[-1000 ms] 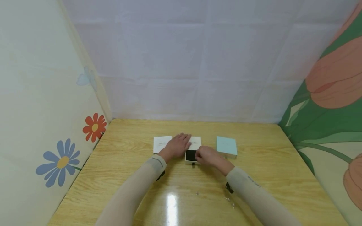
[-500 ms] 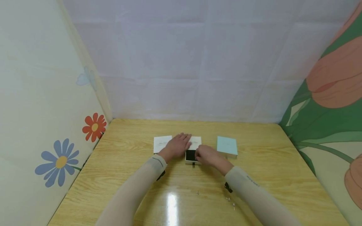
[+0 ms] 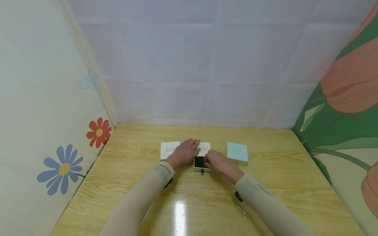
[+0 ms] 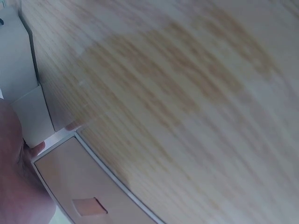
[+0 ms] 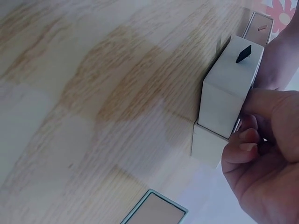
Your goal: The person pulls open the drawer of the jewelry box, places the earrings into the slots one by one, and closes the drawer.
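Observation:
In the head view a cream slide-out box (image 3: 204,148) lies mid-table. Its drawer (image 3: 199,162), lined in black, is pulled out towards me, and a dark pull tab (image 5: 244,53) on its front shows in the right wrist view. My left hand (image 3: 186,152) rests with straight fingers over the cream box's left part. On the drawer's right side my right hand (image 3: 218,162) reaches in from above. Its thumb and index finger go over the drawer's edge, the other fingers curled. Whether anything small is between its fingertips is hidden.
A white box (image 3: 169,150) lies left of the left hand, partly covered by it. A light-blue box (image 3: 237,152) sits to the right. Nearer me on the table (image 3: 141,137) are several small shiny pieces, one small piece (image 3: 206,202) apart from the others.
My right hand shifts very slightly at the drawer, its knuckles a little higher. The left hand and the boxes stay where they were.

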`<state>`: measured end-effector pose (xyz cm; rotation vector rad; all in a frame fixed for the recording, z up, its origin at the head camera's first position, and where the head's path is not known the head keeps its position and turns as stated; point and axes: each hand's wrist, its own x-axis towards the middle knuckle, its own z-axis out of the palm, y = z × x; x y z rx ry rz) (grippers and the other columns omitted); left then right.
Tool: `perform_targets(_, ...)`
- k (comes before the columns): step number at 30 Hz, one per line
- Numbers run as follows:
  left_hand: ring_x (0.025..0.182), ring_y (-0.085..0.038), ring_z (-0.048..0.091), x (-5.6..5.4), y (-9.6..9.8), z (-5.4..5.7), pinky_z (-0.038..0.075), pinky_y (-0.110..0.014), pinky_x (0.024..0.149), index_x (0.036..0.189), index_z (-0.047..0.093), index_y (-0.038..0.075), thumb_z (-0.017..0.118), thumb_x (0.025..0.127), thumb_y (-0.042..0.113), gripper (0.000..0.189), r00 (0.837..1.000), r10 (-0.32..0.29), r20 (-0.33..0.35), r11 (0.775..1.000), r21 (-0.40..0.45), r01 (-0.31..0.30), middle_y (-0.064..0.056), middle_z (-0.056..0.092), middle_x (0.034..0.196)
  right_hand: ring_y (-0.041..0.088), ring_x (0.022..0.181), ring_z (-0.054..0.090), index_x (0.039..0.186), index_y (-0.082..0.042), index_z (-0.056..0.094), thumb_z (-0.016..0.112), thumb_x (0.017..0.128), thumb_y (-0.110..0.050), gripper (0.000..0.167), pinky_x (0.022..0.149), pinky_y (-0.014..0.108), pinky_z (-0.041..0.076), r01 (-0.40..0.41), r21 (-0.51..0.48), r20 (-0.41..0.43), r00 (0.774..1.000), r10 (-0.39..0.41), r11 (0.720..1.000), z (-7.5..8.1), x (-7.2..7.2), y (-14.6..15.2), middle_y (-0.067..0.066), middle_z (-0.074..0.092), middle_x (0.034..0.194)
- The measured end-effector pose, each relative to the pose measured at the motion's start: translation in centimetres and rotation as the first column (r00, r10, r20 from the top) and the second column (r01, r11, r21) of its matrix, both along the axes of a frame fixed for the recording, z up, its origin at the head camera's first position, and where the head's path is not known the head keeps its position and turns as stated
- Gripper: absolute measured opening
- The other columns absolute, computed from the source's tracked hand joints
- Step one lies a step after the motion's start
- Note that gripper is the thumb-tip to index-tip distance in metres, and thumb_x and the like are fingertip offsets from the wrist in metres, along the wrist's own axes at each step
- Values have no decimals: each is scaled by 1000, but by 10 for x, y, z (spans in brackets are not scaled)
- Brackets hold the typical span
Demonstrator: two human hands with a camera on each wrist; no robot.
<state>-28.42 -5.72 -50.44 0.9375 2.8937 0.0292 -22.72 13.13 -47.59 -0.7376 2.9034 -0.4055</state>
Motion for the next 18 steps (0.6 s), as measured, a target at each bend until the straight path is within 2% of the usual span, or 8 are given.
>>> perform_targets(5, 155, -29, 19, 0, 0, -1, 14, -40, 128, 163, 16, 11, 14, 112, 44, 61, 1000, -1, -4, 1000, 6, 1, -9, 26, 167, 16, 79, 62, 92, -7, 77, 74, 93, -13, 7, 73, 35, 58, 13, 2, -9, 1000, -13, 1000, 0, 1, 0, 3, 66, 89)
perform_targets(18, 155, -28, 19, 0, 0, 0, 14, -39, 128, 164, 15, 11, 13, 112, 44, 61, 1000, 4, -1, 1000, -3, -4, -8, 25, 167, 14, 78, 65, 88, -9, 80, 76, 91, -14, 7, 73, 32, 59, -22, 46, -17, 1000, 22, 999, 1, 1, -1, 1, 70, 88)
